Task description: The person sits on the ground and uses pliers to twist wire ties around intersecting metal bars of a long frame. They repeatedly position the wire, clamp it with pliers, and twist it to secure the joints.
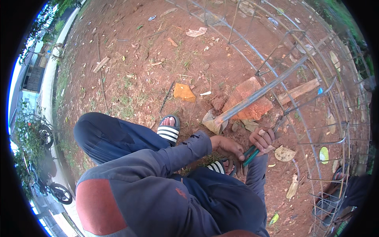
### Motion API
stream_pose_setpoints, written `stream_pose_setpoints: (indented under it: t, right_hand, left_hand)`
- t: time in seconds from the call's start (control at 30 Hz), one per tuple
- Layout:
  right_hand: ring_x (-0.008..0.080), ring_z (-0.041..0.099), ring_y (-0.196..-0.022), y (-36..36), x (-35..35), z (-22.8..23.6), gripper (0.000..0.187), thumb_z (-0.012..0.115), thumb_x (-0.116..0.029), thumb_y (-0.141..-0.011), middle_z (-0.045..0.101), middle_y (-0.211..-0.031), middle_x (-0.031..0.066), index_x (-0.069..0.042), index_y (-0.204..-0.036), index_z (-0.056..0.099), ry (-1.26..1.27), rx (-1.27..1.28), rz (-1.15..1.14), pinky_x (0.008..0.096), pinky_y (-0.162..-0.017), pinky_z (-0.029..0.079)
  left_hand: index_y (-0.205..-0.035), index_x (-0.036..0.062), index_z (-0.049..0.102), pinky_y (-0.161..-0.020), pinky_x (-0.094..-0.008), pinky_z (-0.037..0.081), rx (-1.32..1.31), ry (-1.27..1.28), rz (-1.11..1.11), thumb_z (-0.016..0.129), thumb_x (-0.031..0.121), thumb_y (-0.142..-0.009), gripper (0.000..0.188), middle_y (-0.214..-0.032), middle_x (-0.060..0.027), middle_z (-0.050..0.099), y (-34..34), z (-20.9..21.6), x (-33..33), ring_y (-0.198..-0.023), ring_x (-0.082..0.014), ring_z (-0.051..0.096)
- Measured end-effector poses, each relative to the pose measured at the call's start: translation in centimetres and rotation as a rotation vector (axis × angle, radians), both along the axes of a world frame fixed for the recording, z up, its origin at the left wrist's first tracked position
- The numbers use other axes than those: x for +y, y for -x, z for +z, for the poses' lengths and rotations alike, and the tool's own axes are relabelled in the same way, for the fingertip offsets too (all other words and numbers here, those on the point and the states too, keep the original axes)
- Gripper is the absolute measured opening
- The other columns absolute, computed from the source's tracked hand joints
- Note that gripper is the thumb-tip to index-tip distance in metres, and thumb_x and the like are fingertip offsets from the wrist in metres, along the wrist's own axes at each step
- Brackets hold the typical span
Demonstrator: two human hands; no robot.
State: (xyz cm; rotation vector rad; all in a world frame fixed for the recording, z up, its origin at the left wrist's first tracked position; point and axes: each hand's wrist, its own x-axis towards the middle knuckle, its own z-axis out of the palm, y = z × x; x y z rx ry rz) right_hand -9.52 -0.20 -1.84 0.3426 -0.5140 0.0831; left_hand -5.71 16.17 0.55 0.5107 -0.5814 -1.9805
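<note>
My right hand (262, 141) is closed around a pair of pliers with green handles (250, 155). The dark metal head of the pliers points up and right, toward the steel bar cage (265, 61). Close on the left, my left hand (229, 148) is beside the handle ends, its fingers bent downward and apart. It seems to touch the handles, though its fingers are partly hidden. Beyond both hands, a thick grey metal bar (264, 91) slants across a reddish block (249, 102), its near end at a crumpled brownish piece (214, 121).
The cage of thin bars and square ties curves along the right side. A wooden piece (299, 91) lies under it. An orange-yellow fragment (184, 92) and dry leaves (284, 153) lie on the red soil. A person's dark clothing (357, 191) shows at lower right. A motorcycle (60, 193) stands far left.
</note>
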Motion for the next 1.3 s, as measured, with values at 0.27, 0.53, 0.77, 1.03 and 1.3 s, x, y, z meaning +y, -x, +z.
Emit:
stream_pose_setpoints:
  t: [0.27,0.53,0.77,1.03,1.3]
  right_hand:
    - [0.0155,0.065,-0.056,-1.7,2.3,2.9,0.02,0.066,-0.029,-0.101,0.067,-0.072,0.0032,-0.013,-0.089,0.065,-0.423,-0.45,-0.126,0.0312,-0.058,0.06]
    - [0.0229,0.066,-0.101,4.2,-0.3,3.1,0.051,0.076,-0.04,-0.094,0.069,-0.107,0.0104,-0.001,-0.124,0.062,1.164,1.071,-0.494,0.0437,-0.093,0.053]
    - [0.0117,0.06,-0.063,-0.7,2.2,1.3,0.033,0.075,-0.037,-0.097,0.059,-0.074,-0.0019,-0.007,-0.102,0.063,0.782,1.296,-0.446,0.033,-0.057,0.052]
    - [0.0094,0.059,-0.062,-2.4,1.9,-2.5,0.028,0.061,-0.041,-0.104,0.056,-0.072,-0.0048,-0.014,-0.101,0.061,-0.038,-0.247,-0.172,0.0393,-0.067,0.058]
    - [0.0291,0.068,-0.111,4.3,-1.0,1.7,0.082,0.071,-0.05,-0.094,0.069,-0.116,0.0157,0.006,-0.148,0.045,0.914,0.732,-0.442,0.0469,-0.108,0.048]
  left_hand:
    - [-0.122,0.0084,0.054,-0.049,-0.0308,0.046,1.282,0.158,0.192,0.064,0.035,-0.103,0.034,-0.072,0.003,0.039,8.0,1.9,-5.1,-0.055,-0.0103,0.044]
    - [-0.119,0.0043,0.055,-0.06,-0.0472,0.052,-1.391,-0.545,0.536,0.068,0.031,-0.094,0.039,-0.087,-0.0196,0.069,1.2,-0.7,-3.0,-0.073,-0.0361,0.069]
    - [-0.134,-0.0004,0.049,-0.071,-0.0496,0.055,-1.586,-0.439,0.577,0.077,0.032,-0.086,0.064,-0.098,-0.0281,0.072,0.7,0.8,-2.8,-0.09,-0.0469,0.071]
    - [-0.107,0.0042,0.061,-0.062,-0.038,0.058,0.43,-0.144,0.233,0.076,0.036,-0.094,0.038,-0.095,-0.0165,0.072,0.6,-0.4,-0.7,-0.083,-0.0251,0.073]
    - [-0.114,0.0046,0.055,-0.058,-0.0449,0.051,-0.849,-0.472,0.569,0.067,0.019,-0.098,0.025,-0.092,-0.0198,0.069,2.0,0.9,-1.1,-0.079,-0.0367,0.071]
